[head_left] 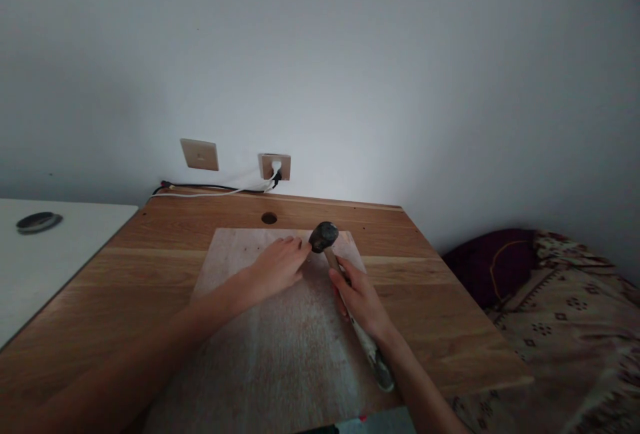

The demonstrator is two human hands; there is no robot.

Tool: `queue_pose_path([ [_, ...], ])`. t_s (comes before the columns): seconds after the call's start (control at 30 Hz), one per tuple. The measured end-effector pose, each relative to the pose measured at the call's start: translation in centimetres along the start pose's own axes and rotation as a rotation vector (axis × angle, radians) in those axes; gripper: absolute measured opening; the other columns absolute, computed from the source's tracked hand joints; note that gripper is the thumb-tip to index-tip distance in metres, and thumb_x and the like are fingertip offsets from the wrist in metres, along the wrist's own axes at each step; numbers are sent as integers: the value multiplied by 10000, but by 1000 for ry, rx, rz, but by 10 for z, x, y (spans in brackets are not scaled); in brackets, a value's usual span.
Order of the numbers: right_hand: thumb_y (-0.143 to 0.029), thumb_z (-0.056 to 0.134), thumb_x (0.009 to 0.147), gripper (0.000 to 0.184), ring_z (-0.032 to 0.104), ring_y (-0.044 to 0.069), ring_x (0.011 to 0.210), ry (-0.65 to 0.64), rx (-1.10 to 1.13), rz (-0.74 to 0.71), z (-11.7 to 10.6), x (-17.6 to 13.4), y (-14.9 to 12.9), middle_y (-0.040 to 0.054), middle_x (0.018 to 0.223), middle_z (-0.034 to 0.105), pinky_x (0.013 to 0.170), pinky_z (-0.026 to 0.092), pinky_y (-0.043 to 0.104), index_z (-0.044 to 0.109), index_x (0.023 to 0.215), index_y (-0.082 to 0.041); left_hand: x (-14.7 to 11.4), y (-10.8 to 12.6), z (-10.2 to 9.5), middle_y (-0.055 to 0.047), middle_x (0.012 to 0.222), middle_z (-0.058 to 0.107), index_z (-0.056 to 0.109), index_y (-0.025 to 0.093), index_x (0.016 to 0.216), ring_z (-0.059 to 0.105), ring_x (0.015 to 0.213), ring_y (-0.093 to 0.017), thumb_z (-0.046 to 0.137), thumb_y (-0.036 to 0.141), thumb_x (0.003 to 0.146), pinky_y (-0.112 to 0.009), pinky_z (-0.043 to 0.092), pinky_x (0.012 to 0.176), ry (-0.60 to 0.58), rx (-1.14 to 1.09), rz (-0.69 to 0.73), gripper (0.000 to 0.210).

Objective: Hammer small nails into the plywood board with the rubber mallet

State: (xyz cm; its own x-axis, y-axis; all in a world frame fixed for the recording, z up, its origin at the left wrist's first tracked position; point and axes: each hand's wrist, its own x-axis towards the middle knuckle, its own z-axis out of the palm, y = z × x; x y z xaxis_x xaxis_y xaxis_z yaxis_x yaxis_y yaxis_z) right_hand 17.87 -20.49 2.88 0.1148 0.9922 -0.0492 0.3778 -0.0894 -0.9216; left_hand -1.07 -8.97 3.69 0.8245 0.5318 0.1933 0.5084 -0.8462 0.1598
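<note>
My right hand [361, 293] is wrapped around the wooden handle of a hammer [368, 347], gripping it in the upper half, not far below the head. The dark, rounded head points away from me above a pale wooden board [270, 354], and the handle's worn end slants back toward my right forearm. My left hand [283, 262] is over the far part of the board, fingers bent and drawn together. Its fingertips are right beside the hammer head; whether they touch it, or pinch something small, is hidden.
The board lies on a wooden table [430, 301] with a round cable hole [269, 218]. Cables run along its back edge to a wall socket [276, 166]. A white surface [65, 254] adjoins at left; patterned bedding [560, 327] is at right. Partly visible objects [370, 422] sit at the near edge.
</note>
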Motion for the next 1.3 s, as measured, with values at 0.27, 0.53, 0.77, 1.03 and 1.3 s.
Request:
queue_pose_path([
  [0.27,-543,499,1018,429,431,99,349,22,12,-17,-9,-11,11,-77,528,494,341,339,200,617,1224,-186,14,-33,2,-73,934,740,741,164,944,709,869,-221,608,42,835,-317,539,793,66,-264,-78,211],
  [0.53,-563,515,1003,417,438,107,344,36,17,6,-8,-12,7,-76,513,487,339,361,208,632,1150,-191,14,-65,14,-9,797,750,759,165,904,671,727,-145,656,68,826,-247,505,727,172,-624,-182,161],
  [0.77,-546,493,1025,442,449,108,352,-7,31,-4,-4,-13,9,-70,549,510,330,357,209,611,1268,-196,10,-61,21,-15,794,748,750,165,888,665,713,-153,655,78,835,-254,494,705,208,-625,-144,139],
  [1.03,-542,515,1017,425,444,96,357,-23,36,-9,1,-12,0,-67,599,507,326,368,211,619,1254,-205,10,-61,25,-39,859,752,747,168,877,692,756,-171,674,88,836,-280,506,740,189,-589,-90,116],
  [1.3,-469,499,1018,408,470,97,377,-89,-7,-2,18,6,-17,-54,651,530,331,381,206,597,1310,-201,11,-62,27,-37,924,755,643,171,1237,697,773,-177,665,83,797,-292,536,735,204,-698,-161,449],
])
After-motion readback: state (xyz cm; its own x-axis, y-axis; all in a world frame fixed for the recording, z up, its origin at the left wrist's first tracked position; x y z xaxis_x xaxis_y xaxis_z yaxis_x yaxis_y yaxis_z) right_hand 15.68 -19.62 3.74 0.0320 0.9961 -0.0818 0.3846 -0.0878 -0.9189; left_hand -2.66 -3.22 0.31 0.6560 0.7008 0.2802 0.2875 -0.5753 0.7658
